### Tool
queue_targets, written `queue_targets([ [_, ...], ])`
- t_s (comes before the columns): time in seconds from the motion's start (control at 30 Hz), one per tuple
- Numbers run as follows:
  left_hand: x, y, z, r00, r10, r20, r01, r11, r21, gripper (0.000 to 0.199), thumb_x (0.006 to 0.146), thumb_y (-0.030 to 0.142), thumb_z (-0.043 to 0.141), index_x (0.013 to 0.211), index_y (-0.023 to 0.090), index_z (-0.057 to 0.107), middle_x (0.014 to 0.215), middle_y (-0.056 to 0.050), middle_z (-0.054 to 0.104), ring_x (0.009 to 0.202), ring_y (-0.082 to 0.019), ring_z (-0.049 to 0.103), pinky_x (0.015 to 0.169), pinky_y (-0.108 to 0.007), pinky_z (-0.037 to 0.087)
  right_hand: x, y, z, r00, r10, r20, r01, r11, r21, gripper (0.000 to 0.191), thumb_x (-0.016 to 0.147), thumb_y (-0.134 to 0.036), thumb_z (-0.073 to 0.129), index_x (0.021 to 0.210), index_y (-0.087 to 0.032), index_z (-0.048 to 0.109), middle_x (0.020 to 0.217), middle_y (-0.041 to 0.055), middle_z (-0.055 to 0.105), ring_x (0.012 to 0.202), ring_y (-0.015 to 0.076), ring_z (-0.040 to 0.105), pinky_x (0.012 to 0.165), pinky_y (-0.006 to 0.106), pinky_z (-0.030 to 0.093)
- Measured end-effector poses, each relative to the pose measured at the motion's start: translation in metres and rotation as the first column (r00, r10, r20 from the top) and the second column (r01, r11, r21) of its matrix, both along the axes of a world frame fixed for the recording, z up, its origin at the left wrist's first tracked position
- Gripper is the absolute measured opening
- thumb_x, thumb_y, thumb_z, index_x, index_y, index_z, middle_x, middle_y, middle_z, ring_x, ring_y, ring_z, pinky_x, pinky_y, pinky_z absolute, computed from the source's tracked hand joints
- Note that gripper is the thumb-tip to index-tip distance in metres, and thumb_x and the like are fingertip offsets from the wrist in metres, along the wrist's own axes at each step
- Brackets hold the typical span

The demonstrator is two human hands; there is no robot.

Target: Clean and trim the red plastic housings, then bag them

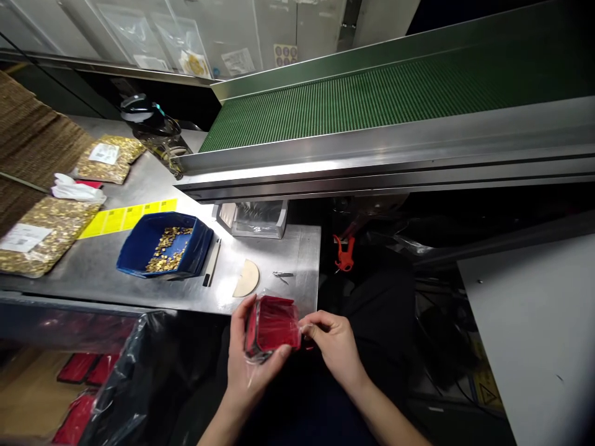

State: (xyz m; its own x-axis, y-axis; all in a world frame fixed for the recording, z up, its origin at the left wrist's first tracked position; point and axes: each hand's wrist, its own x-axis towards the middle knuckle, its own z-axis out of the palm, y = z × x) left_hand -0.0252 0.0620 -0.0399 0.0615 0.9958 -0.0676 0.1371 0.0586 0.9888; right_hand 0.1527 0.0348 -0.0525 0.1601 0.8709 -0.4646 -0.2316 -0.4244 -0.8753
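My left hand is wrapped round a red box-shaped part with a dark edge, which sits in a clear plastic bag. At the part's right side, my right hand pinches a bit of the clear plastic bag between thumb and forefinger. Both hands are over my lap, just in front of the metal table's edge. Closest to them on the table are a pale half-disc and a small nail clipper. What the red part holds inside, if anything, I cannot make out.
On the metal table stands a blue bin with small brass-coloured pieces, beside a knife-like tool. Bags of such pieces lie left. A green conveyor crosses behind. Lower left, a lined carton holds red parts.
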Motion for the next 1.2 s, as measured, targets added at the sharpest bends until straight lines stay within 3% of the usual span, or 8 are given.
queue_targets([
  [0.17,-0.003,-0.006,0.029,0.853,-0.492,-0.172,0.521,0.818,0.243,0.084,0.080,0.016,0.081,0.152,0.037,0.043,0.149,-0.013,0.052,0.146,-0.039,0.041,0.119,-0.057,0.038,0.007,0.001,-0.020,0.987,0.030,-0.156,-0.045,0.994,-0.098,0.040,0.075,-0.053,0.082,0.084,-0.015,0.077,0.071,0.0036,0.071,0.061,0.0147,0.061,0.060,0.027,0.049],
  [0.27,-0.001,-0.014,0.039,0.712,-0.693,0.114,0.675,0.720,0.161,0.068,0.086,0.038,0.079,0.148,0.033,0.051,0.134,-0.016,0.065,0.141,-0.043,0.048,0.115,-0.064,0.039,0.017,0.007,-0.020,0.980,0.018,-0.199,-0.045,0.990,-0.135,0.040,0.072,-0.052,0.085,0.081,-0.015,0.074,0.070,0.0035,0.070,0.063,0.0174,0.064,0.061,0.029,0.051],
  [0.43,0.013,-0.024,0.016,0.674,-0.114,0.729,0.488,0.810,-0.325,0.043,0.091,0.060,0.066,0.081,0.019,0.069,0.070,-0.005,0.065,0.060,-0.017,0.066,0.058,-0.027,0.052,0.033,0.021,0.013,0.984,0.046,-0.171,-0.048,0.999,-0.012,0.028,0.082,-0.043,0.079,0.077,-0.017,0.071,0.070,0.0009,0.068,0.062,0.0142,0.061,0.060,0.026,0.049],
  [0.57,0.018,-0.022,-0.002,0.671,-0.036,0.740,0.691,0.392,-0.607,0.079,0.091,0.082,0.042,0.083,0.010,0.073,0.067,-0.013,0.069,0.062,-0.023,0.071,0.054,-0.027,0.053,0.035,0.023,0.046,0.976,0.163,0.144,-0.206,0.904,0.375,0.011,0.090,-0.022,0.071,0.080,-0.020,0.074,0.081,0.0025,0.071,0.075,0.0153,0.066,0.070,0.027,0.053],
  [0.67,0.024,-0.021,0.001,0.623,0.115,0.774,0.738,0.243,-0.630,0.083,0.087,0.085,0.045,0.094,0.007,0.074,0.082,-0.018,0.075,0.074,-0.030,0.075,0.063,-0.034,0.059,0.031,0.022,0.060,0.886,0.204,0.415,-0.439,0.655,0.615,0.016,0.093,-0.012,0.060,0.092,-0.020,0.074,0.089,0.0041,0.074,0.083,0.0156,0.069,0.075,0.028,0.054],
  [0.77,0.032,-0.014,0.007,0.537,0.398,0.744,0.695,0.291,-0.657,0.066,0.092,0.072,0.057,0.091,0.008,0.074,0.082,-0.014,0.076,0.077,-0.025,0.075,0.070,-0.030,0.060,0.026,0.019,0.067,0.724,0.119,0.680,-0.656,0.425,0.624,0.018,0.097,-0.011,0.054,0.098,-0.019,0.069,0.091,0.0018,0.077,0.087,0.0158,0.068,0.081,0.033,0.049],
  [0.87,0.035,0.001,0.011,0.471,0.551,0.689,0.599,0.374,-0.708,0.051,0.099,0.056,0.058,0.087,0.009,0.073,0.080,-0.011,0.074,0.075,-0.021,0.073,0.070,-0.025,0.059,0.021,0.011,0.069,0.610,0.061,0.790,-0.742,0.394,0.543,0.020,0.099,-0.010,0.051,0.100,-0.020,0.068,0.094,-0.0033,0.079,0.090,0.0158,0.065,0.084,0.037,0.043],
  [1.2,0.035,0.046,0.040,0.337,0.726,0.599,0.132,0.594,-0.794,0.038,0.104,0.034,0.042,0.087,0.015,0.071,0.092,-0.010,0.075,0.086,-0.024,0.074,0.084,-0.038,0.062,-0.001,-0.010,0.050,0.806,0.198,0.558,-0.432,0.841,0.326,0.029,0.082,0.001,0.074,0.087,-0.027,0.073,0.084,-0.0080,0.075,0.084,0.0140,0.062,0.080,0.031,0.039],
])
